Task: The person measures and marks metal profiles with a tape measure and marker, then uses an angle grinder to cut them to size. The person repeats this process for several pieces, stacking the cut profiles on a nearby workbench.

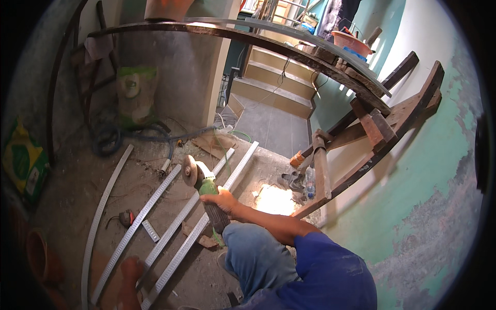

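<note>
My right hand (221,199) is wrapped around the body of a green angle grinder (207,187). The grinder is held up over the floor, its round disc (190,171) pointing away from me and its dark rear end toward my knee. Beneath it, several long silver perforated metal strips (178,227) lie side by side, running from near me toward the doorway. At the lower left my left hand (132,268) is close to the near part of one strip; its fingers are blurred, and I cannot tell whether it grips the metal.
Among the strips are a tape measure (125,218) and a short metal piece (150,231). Sacks (137,95) and a coiled hose (107,139) lie along the left wall. A wooden trestle (372,129) stands at right, near a plastic bottle (310,182). Steps (271,88) rise beyond the doorway.
</note>
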`<action>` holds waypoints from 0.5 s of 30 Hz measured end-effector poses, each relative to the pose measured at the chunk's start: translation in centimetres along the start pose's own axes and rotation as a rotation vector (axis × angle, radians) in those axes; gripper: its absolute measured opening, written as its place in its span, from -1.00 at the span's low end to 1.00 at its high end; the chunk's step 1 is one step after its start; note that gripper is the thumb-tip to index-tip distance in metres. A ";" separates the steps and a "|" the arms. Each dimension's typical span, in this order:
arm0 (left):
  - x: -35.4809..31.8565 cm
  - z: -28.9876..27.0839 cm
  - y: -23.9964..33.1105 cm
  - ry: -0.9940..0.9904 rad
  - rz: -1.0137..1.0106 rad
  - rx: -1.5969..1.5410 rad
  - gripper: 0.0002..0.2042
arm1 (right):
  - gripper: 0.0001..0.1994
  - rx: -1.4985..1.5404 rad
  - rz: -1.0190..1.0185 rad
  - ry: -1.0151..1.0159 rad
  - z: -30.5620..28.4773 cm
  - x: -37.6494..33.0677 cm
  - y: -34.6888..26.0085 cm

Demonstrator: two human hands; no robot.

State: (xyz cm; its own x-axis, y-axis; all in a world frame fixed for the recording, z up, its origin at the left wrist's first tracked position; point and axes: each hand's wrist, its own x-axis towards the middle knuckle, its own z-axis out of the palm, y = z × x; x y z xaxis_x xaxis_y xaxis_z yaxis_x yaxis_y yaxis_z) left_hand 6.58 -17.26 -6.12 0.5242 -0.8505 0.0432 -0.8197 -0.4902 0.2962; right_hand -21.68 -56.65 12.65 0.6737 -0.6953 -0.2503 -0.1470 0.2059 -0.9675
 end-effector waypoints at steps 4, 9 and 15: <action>0.2 -1.0 1.5 -0.045 -0.067 -0.046 -0.72 | -0.52 -0.062 0.023 0.004 -0.8 -0.7 -0.8; 0.2 -1.4 1.4 -0.052 -0.097 -0.014 -0.71 | -0.51 0.058 0.056 -0.017 -0.2 -0.9 -1.2; 0.0 -1.8 0.5 -0.006 -0.149 -0.020 -0.67 | -0.56 0.108 0.063 -0.033 0.6 -0.9 -1.4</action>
State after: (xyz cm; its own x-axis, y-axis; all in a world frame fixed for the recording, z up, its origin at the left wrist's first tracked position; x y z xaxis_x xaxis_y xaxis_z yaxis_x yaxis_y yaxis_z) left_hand 6.61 -17.17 -4.28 0.6380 -0.7700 -0.0086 -0.7283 -0.6071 0.3178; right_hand -21.62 -55.87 14.30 0.6896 -0.6557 -0.3076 -0.1121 0.3230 -0.9398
